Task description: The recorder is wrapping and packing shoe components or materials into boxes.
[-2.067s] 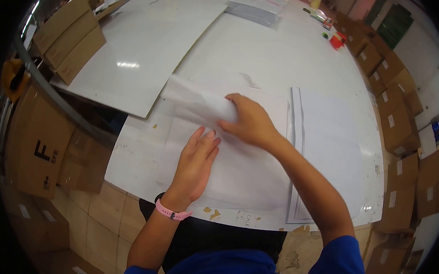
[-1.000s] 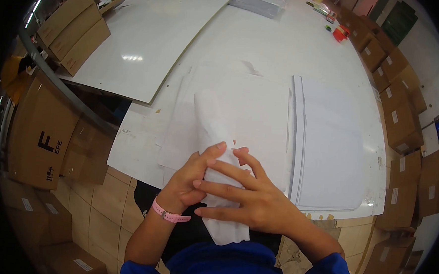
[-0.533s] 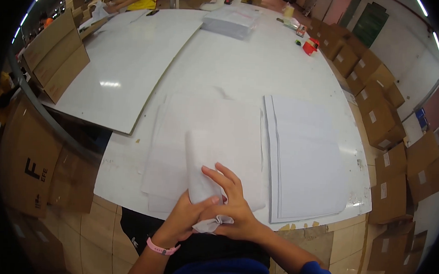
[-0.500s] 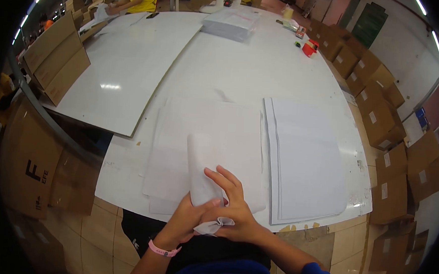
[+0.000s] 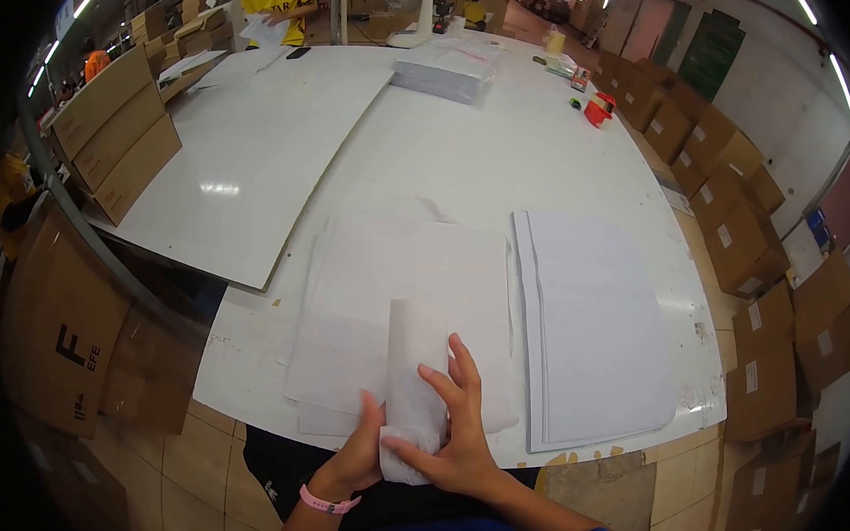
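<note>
A: What are the hands doing?
B: A pink band [image 5: 329, 502] is circling the left wrist; the left hand [image 5: 357, 454] is grasping the lower left of a white paper roll [image 5: 416, 361], and the right hand [image 5: 461, 450] is gripping its right side, thumb pressing the folded near end
A: Where is the roll?
B: It's pointing to 12 o'clock over the near edge of the white table [image 5: 430, 160], thin sheets [image 5: 351, 300] lying beyond; a paper stack [image 5: 604, 342] is resting at 2
A: Farther?
B: A red item [image 5: 598, 111] is sitting at 1, a yellow-shirted person [image 5: 277, 3] working at 11
</note>
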The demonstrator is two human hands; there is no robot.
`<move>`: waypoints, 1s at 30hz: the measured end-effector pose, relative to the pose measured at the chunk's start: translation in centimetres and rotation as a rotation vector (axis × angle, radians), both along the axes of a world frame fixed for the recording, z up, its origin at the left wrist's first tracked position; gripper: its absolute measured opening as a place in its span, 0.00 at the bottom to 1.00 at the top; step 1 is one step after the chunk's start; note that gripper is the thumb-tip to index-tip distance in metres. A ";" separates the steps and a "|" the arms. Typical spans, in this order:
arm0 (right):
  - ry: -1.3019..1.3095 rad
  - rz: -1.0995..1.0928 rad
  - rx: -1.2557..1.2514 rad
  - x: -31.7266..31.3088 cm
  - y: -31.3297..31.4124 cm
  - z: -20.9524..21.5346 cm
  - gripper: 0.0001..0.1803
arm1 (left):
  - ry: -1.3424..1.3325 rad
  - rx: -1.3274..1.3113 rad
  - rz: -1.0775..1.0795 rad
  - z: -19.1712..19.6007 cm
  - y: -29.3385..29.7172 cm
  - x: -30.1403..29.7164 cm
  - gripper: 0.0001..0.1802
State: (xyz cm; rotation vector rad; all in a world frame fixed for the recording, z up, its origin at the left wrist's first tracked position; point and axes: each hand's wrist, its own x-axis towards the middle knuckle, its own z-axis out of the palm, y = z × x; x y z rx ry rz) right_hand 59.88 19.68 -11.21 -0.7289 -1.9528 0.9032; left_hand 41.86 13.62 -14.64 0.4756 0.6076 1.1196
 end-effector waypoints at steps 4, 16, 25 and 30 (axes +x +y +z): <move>0.136 0.012 -0.286 -1.0 -0.3 0.1 0.61 | 0.025 0.306 -0.061 -0.2 0.2 -0.9 0.66; 0.200 0.440 -1.009 -1.1 6.3 3.3 0.39 | 0.468 0.233 -0.170 1.6 -1.0 -1.9 0.40; 0.111 0.472 -0.696 -0.6 7.7 3.7 0.15 | 0.288 -0.016 -0.108 0.3 -2.2 -1.5 0.32; -0.020 0.483 -0.224 0.0 5.2 2.9 0.31 | 0.218 -0.057 0.093 0.6 -1.8 -0.7 0.33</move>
